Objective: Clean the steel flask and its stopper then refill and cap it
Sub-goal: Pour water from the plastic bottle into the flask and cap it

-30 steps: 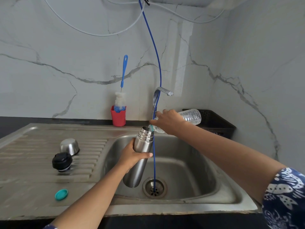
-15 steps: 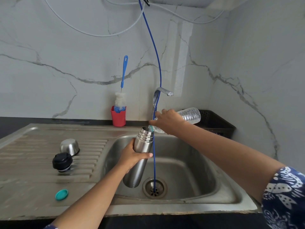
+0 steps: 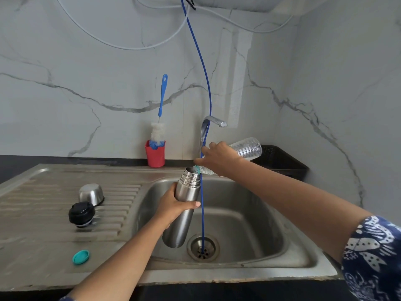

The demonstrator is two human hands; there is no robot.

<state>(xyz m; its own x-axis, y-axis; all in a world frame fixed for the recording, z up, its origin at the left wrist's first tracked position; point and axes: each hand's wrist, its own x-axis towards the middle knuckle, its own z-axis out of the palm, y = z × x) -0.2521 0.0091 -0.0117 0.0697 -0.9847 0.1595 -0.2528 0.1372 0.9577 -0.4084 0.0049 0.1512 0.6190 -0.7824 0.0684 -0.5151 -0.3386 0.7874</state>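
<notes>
Cylindrical steel flask (image 3: 187, 187), uncapped, is held tilted above the stainless sink basin (image 3: 249, 213). Left hand (image 3: 173, 210) grips its mid-body. Right hand (image 3: 219, 158) grips a clear plastic bottle (image 3: 247, 148), tipped neck-down, mouth at the flask opening. Black round stopper (image 3: 81, 213) and steel cup lid (image 3: 91, 194) stand on the ribbed drainboard (image 3: 43, 213) left of the basin. A teal bottle cap (image 3: 80, 257) lies left of the basin's front edge. Thin blue hose (image 3: 204, 72) hangs into the basin drain.
</notes>
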